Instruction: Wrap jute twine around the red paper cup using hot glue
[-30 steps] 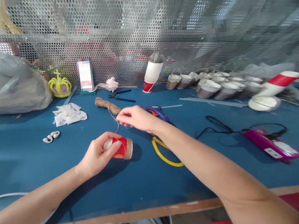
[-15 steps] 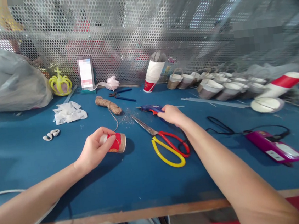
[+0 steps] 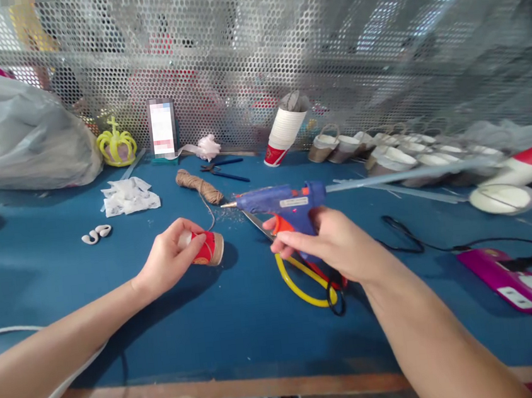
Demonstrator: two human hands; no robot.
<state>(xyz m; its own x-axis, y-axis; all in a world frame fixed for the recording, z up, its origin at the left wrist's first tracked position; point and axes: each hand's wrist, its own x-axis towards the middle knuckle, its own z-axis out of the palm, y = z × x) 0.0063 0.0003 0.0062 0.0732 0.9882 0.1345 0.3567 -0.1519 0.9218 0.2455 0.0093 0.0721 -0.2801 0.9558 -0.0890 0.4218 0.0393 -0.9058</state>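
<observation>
My left hand (image 3: 170, 256) is closed around a small red paper cup (image 3: 208, 249) lying on its side, with brown twine wound at one end. A strand runs from the cup to a bundle of twine (image 3: 198, 187) just behind it. In my right hand (image 3: 332, 239) is a blue glue gun (image 3: 275, 199), raised off the table, its nozzle pointing left and a long clear glue stick (image 3: 387, 177) sticking out the back. Below it lie scissors (image 3: 298, 284) with yellow and red handles, partly hidden by the gun and my right hand.
Pliers (image 3: 227, 171), a stack of paper cups (image 3: 285, 130) and a phone (image 3: 162, 129) stand or lie at the back. Twine-wrapped cups (image 3: 392, 157) crowd the right. A purple power strip (image 3: 512, 281) lies front right; a plastic bag (image 3: 21, 130) fills the back left.
My right hand has lifted the glue gun off the table and brought it nearer, over the scissors. My left hand keeps the cup in nearly the same place.
</observation>
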